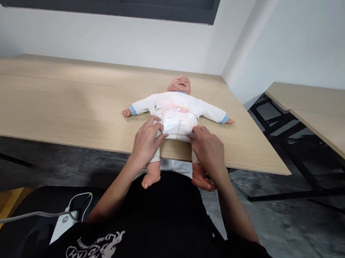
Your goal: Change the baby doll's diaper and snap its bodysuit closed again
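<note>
A baby doll (180, 85) lies face up on the table, arms spread wide, in a white long-sleeved top (209, 109) with blue cuffs. A white diaper (172, 125) covers its lower body. At the diaper's left leg edge, my left hand (147, 139) has its fingers curled and closed on the material. My right hand (209, 146) pinches the opposite leg edge; its fingertips are partly hidden. The doll's legs come down past the table's front edge, and its bare feet (152, 175) hang in front of my lap.
The wooden table (75, 112) reaches far to the left and back to the wall. Another table (320, 110) stands at the right on black metal legs. Beside me at lower left, a white device (65, 223) with cables lies on a black seat.
</note>
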`<act>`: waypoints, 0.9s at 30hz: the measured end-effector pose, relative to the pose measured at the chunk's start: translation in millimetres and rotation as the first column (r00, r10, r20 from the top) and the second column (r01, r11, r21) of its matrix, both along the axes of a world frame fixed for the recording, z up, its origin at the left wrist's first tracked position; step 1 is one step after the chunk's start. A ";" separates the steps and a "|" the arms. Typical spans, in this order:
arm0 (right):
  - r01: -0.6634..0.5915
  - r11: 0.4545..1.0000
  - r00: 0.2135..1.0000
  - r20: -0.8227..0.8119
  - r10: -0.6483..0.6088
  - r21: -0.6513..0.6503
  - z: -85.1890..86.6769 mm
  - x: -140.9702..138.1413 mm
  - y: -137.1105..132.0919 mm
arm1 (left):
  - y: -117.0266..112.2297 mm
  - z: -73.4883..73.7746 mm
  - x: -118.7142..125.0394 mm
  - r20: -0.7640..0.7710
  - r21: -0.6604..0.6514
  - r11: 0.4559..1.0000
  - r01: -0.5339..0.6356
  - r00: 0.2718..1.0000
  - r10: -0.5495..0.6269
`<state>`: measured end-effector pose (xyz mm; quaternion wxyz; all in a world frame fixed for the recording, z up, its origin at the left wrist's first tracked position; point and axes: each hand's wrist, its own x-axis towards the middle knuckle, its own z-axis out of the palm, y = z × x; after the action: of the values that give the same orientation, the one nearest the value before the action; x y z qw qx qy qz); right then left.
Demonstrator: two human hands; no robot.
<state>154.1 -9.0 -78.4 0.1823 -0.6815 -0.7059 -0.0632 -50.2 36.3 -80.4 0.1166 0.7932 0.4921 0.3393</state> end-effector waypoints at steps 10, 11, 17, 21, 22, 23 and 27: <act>-0.103 0.988 0.564 -0.812 0.151 0.113 -2.7 48.8 48.2 | 52.9 6.9 -22.9 0.641 -0.356 0.927 0.116 0.752 0.152; -0.090 0.990 0.524 -0.841 0.136 0.104 -5.3 53.8 61.2 | 58.9 8.4 -23.2 0.697 -0.433 0.880 0.196 0.691 0.189; -0.128 0.989 0.415 -0.910 -0.016 -0.076 -14.5 59.7 104.7 | 88.3 -3.9 -12.8 0.798 -0.543 0.730 0.415 0.527 0.294; -0.127 0.984 0.297 -0.951 -0.084 -0.126 -9.7 51.6 100.9 | 102.7 -15.3 -2.5 0.805 -0.556 0.710 0.432 0.493 0.330; -0.146 0.980 0.261 -0.961 -0.095 -0.137 -8.2 50.0 99.1 | 104.4 -16.2 -0.7 0.807 -0.562 0.695 0.449 0.482 0.341; -0.167 0.976 0.230 -0.968 -0.100 -0.141 -6.8 48.9 97.6 | 105.3 -16.5 0.5 0.808 -0.566 0.683 0.463 0.476 0.347; -0.182 0.973 0.181 -0.977 -0.109 -0.142 -3.2 46.5 95.4 | 103.6 -16.3 -0.1 0.809 -0.561 0.693 0.453 0.475 0.346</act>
<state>200.6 86.4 -81.5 0.5140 -0.5620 -0.4434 0.4726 -50.3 139.9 -96.8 0.6623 0.4048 0.4215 0.4689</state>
